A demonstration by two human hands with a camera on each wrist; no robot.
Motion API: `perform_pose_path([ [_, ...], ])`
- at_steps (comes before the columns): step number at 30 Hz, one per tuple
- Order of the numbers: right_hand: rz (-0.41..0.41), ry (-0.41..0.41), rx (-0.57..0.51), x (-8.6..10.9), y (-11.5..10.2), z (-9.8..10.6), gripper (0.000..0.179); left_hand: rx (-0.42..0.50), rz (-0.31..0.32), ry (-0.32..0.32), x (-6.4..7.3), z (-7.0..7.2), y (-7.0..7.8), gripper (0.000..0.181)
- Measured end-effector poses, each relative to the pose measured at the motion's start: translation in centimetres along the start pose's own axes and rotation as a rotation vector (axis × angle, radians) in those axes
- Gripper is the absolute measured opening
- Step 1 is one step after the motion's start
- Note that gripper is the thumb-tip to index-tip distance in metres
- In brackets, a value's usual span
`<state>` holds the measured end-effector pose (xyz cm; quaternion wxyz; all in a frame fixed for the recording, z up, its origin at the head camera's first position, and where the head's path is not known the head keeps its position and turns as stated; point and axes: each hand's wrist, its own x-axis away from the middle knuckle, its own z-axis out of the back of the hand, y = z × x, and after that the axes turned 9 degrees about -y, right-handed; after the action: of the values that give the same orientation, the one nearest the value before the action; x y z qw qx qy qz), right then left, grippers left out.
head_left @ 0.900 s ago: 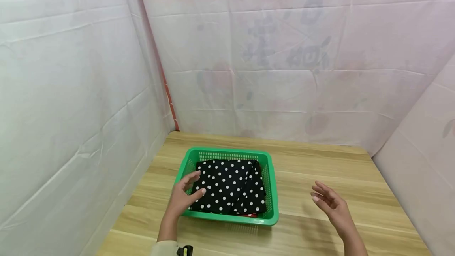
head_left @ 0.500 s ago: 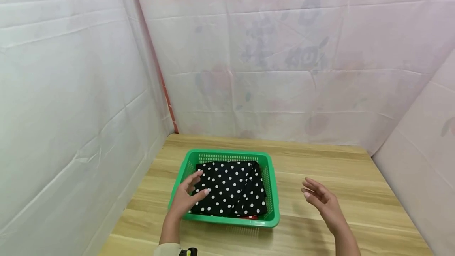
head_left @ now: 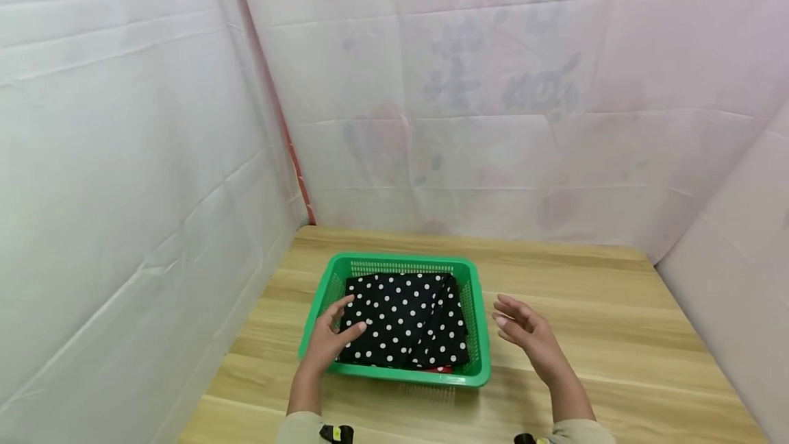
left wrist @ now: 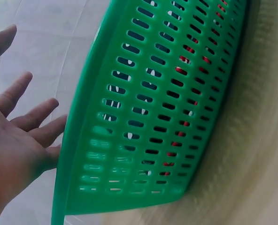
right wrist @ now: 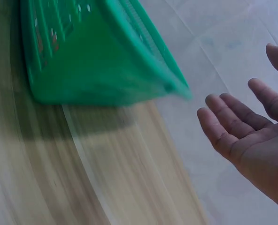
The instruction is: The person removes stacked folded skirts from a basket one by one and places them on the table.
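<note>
A green plastic basket (head_left: 483, 334) with slotted walls stands on the wooden table. Folded black cloth with white polka dots (head_left: 401, 317) fills it, and a bit of red cloth (head_left: 441, 369) peeks out beneath at the front. My left hand (head_left: 324, 342) hovers over the basket's left side, thumb and fingers spread above the dotted cloth. To the right of the basket, my right hand (head_left: 535, 341) is held in the air, its fingers loosely bent and holding nothing. In the right wrist view, a gap separates the fingertips (right wrist: 205, 115) from the basket's rim.
The wooden tabletop (head_left: 616, 334) reaches back to a pale sheet wall (head_left: 468, 156) with faint prints. Similar sheeting (head_left: 123, 190) closes off the left side, and another sheet (head_left: 740, 245) the right. A red strip (head_left: 290, 149) marks the back left corner.
My right hand has moved left, close to the basket's right side. The left hand has stayed over the basket's left side. Basket and cloth stay in place, with a slight shift of the view.
</note>
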<state>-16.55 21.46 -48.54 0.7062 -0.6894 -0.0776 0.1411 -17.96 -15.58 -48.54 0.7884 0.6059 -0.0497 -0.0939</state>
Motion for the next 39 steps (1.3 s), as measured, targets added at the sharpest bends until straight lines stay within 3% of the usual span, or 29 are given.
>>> perform_pose_path([
  [3,-0.037,-0.029,-0.027,-1.5,-0.2,-1.1,0.051,-0.017,0.051,0.037,-0.8,0.3,-0.6,0.060],
  [8,-0.130,-0.030,0.029,-3.4,-0.5,-2.1,0.057,-0.047,0.119,0.017,-1.5,0.4,-0.8,0.067],
  [16,-0.230,-0.046,0.054,-5.6,-1.6,-3.5,0.053,-0.079,0.122,0.034,-2.5,-0.1,-2.3,0.068],
  [24,-0.356,-0.056,0.237,-7.8,-0.6,-5.9,0.059,-0.190,0.205,-0.003,-2.8,-0.4,-4.4,0.069],
  [34,-0.387,-0.109,0.115,-8.6,1.9,-6.7,0.056,-0.248,0.250,-0.126,-2.8,-0.3,-4.9,0.065],
  [39,-0.388,-0.075,0.061,-9.0,2.2,-6.8,0.047,-0.228,0.224,-0.101,-3.1,-0.6,-4.8,0.055],
])
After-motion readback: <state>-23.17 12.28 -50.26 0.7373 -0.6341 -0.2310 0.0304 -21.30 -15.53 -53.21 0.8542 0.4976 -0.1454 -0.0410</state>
